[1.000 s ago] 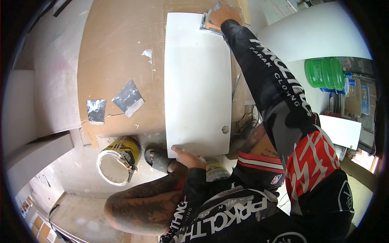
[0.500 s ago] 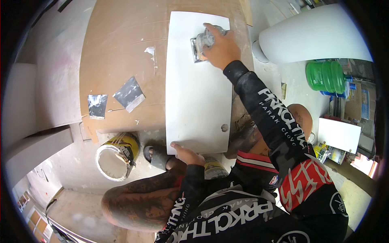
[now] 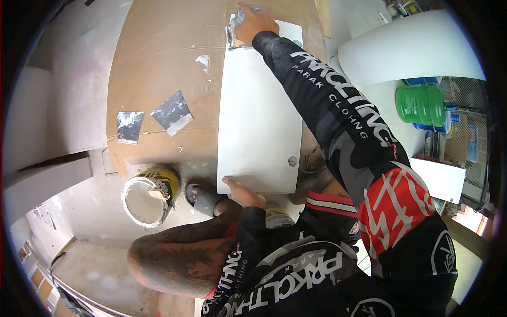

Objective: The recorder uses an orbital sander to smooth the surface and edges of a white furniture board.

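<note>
Your smooth white rectangular panel [image 3: 259, 116] lies lengthwise before you, its far part over a flat brown cardboard sheet [image 3: 158, 68] and its near end reaching past that sheet toward your lap. At the panel's far left corner, your right hand [image 3: 257, 25] has its fingers clamped over a grey hand-held tool with a square flat base [image 3: 237, 22]. At the panel's near left corner, your left hand [image 3: 244, 194] grips the edge, thumb on the upper face; I cannot tell how the fingers underneath close.

As for progress, the panel's face looks white and even along most of its length, but no line parts worked from unworked surface, so how much is done cannot be told. With the tool on the far left corner, I judge the work unfinished there. One round grey mark [image 3: 292, 161] shows by the panel's near right corner and a grey oval mark [image 3: 297, 43] by its far right one; whether either needs attention is unclear. Left of the panel, a smaller grey white-smeared sheet [image 3: 130, 127] and a larger grey white-smeared sheet [image 3: 172, 113] lie out of both hands
</note>
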`<state>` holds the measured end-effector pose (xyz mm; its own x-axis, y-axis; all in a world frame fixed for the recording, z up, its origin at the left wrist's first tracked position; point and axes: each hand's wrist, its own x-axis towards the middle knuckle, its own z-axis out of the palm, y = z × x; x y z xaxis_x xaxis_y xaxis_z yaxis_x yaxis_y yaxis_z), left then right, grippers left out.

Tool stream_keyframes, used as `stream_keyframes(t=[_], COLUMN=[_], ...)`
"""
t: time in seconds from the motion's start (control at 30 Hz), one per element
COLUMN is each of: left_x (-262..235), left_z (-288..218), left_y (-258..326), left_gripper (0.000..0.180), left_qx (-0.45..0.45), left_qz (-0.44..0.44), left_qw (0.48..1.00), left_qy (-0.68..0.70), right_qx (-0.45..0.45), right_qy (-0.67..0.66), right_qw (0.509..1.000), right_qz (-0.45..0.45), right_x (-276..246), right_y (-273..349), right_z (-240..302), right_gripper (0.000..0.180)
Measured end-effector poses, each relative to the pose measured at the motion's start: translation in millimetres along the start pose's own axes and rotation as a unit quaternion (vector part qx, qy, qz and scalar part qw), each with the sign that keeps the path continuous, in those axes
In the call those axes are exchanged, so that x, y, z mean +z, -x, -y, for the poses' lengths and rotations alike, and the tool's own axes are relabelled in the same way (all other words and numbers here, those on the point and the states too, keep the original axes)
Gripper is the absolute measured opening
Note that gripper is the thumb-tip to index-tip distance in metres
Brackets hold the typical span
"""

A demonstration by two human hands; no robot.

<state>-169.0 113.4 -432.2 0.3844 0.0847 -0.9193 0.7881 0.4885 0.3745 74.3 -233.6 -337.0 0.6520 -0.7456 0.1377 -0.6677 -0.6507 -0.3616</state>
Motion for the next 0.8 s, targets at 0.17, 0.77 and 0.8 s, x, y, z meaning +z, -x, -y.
stream_keyframes(t=[0.17, 0.77, 0.8], left_x=[1, 12, 11], left_z=[-10, -10, -11], left_y=[5, 16, 14], left_gripper=[0.083, 0.083, 0.083], left_qx=[0.004, 0.017, 0.020], left_qz=[-0.025, -0.005, -0.006], left_qw=[1.000, 1.000, 1.000], left_qy=[-0.015, -0.003, -0.002], right_qx=[-0.056, -0.030, -0.036], right_qy=[0.024, -0.003, -0.007], right_qw=[0.998, 0.998, 0.997], right_qz=[-0.002, 0.058, 0.074], right_x=[-7, -43, -45], right_y=[43, 129, 144], right_z=[4, 29, 30], right_gripper=[0.075, 0.071, 0.068])
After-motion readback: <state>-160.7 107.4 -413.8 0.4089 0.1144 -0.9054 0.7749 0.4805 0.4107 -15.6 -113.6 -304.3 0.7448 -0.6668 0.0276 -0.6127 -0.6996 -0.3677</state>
